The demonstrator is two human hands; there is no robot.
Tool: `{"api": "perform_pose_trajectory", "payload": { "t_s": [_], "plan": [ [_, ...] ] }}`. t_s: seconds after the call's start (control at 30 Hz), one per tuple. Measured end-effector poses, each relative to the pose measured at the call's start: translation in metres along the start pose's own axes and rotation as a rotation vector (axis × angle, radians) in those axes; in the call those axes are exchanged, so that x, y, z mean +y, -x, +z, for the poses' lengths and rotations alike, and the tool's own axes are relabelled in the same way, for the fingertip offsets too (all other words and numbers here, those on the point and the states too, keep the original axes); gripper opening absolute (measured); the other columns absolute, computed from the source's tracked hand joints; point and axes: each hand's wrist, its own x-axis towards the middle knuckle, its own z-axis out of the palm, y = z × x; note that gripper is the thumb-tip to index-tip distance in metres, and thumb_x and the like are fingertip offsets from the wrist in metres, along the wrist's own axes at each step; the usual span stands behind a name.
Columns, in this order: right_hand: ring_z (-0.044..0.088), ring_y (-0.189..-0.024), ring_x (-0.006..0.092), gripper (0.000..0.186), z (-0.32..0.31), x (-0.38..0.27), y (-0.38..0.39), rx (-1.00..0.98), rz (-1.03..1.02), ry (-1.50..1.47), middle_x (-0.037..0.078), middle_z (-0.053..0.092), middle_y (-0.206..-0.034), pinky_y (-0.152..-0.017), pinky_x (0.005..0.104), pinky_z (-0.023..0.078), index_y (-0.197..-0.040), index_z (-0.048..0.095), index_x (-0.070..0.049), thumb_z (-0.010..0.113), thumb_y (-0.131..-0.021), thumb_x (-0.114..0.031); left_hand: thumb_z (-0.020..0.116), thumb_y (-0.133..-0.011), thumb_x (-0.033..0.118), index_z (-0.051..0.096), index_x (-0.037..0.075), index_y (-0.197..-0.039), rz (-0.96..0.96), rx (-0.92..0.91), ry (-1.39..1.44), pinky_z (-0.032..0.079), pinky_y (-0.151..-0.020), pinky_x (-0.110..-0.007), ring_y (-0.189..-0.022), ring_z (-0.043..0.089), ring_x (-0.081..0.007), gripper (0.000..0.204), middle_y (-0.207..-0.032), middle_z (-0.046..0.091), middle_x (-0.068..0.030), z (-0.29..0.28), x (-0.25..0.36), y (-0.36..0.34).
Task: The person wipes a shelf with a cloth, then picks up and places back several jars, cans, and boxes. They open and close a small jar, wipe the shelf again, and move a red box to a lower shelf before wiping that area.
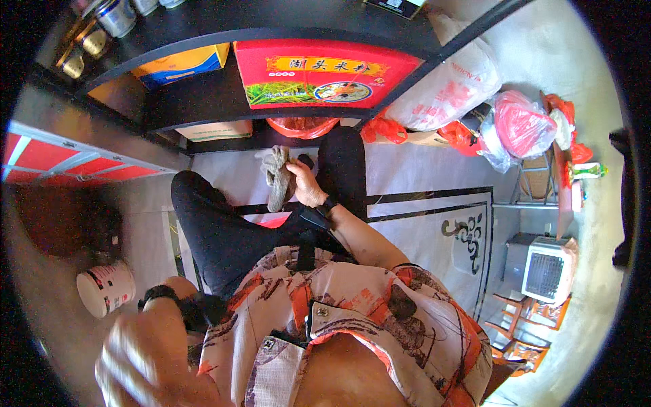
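Note:
My right hand (pixel 308 184), with a black band at its wrist, is closed around a grey knitted work glove (pixel 277 178). It holds the glove over the pale floor, between my black-trousered knees. The glove hangs crumpled with its fingers bunched; whether there is more than one I cannot tell. At the lower left, close to the camera, my left hand (pixel 146 353) is smeared by motion. A black band or strap (pixel 193 306) shows beside it. The left fingers cannot be made out, nor whether they hold anything.
Ahead stands a dark shelf (pixel 196 112) with a red carton (pixel 325 74). Plastic bags (pixel 522 125) are piled to its right. A white bucket (pixel 106 288) is at left; a wooden chair (pixel 522 315) and a white-fronted appliance (pixel 546 269) are at right.

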Motion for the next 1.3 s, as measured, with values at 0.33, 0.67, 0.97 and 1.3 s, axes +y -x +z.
{"api": "perform_pose_trajectory", "payload": {
  "t_s": [0.33,0.67,0.97,1.3],
  "plan": [
    [0.069,-0.090,0.0265,0.033,-0.018,0.028,-0.025,-0.002,0.051,0.162,0.013,0.070,-0.107,-0.084,0.0408,0.056,-0.123,0.060,0.000,0.047,-0.098,-0.017,0.065,-0.088,0.009,0.073,0.004,-0.089,-0.125,-0.261,0.013,0.051,-0.070,-0.037,-0.076,0.064,-0.0242,0.010,-0.085,0.068,-0.0106,-0.006,0.006,0.043],
    [0.068,-0.099,0.0232,0.034,-0.017,0.030,-0.024,0.001,0.060,0.207,0.011,0.070,-0.112,-0.093,0.0401,0.054,-0.124,0.060,0.000,0.049,-0.095,-0.014,0.064,-0.086,0.012,0.074,0.004,-0.089,-0.448,-0.587,-0.019,0.052,-0.074,-0.040,-0.081,0.066,-0.0281,0.013,-0.089,0.069,-0.0133,-0.006,-0.028,0.087],
    [0.068,-0.094,0.0208,0.029,-0.024,0.032,-0.024,-0.014,0.046,0.226,0.007,0.070,-0.108,-0.088,0.0374,0.054,-0.120,0.062,-0.001,0.050,-0.097,-0.014,0.062,-0.085,0.014,0.075,0.004,-0.088,-0.684,-0.853,-0.135,0.054,-0.077,-0.044,-0.086,0.067,-0.0316,0.016,-0.092,0.070,-0.0156,-0.009,-0.051,0.140],
    [0.068,-0.096,0.0217,0.031,-0.020,0.032,-0.021,0.014,0.072,0.198,0.010,0.070,-0.112,-0.091,0.0386,0.053,-0.123,0.061,-0.001,0.050,-0.097,-0.014,0.061,-0.084,0.017,0.075,0.005,-0.088,-0.846,-1.042,-0.248,0.055,-0.081,-0.048,-0.091,0.069,-0.0355,0.019,-0.096,0.071,-0.0182,-0.016,-0.072,0.190]
  ]
}}
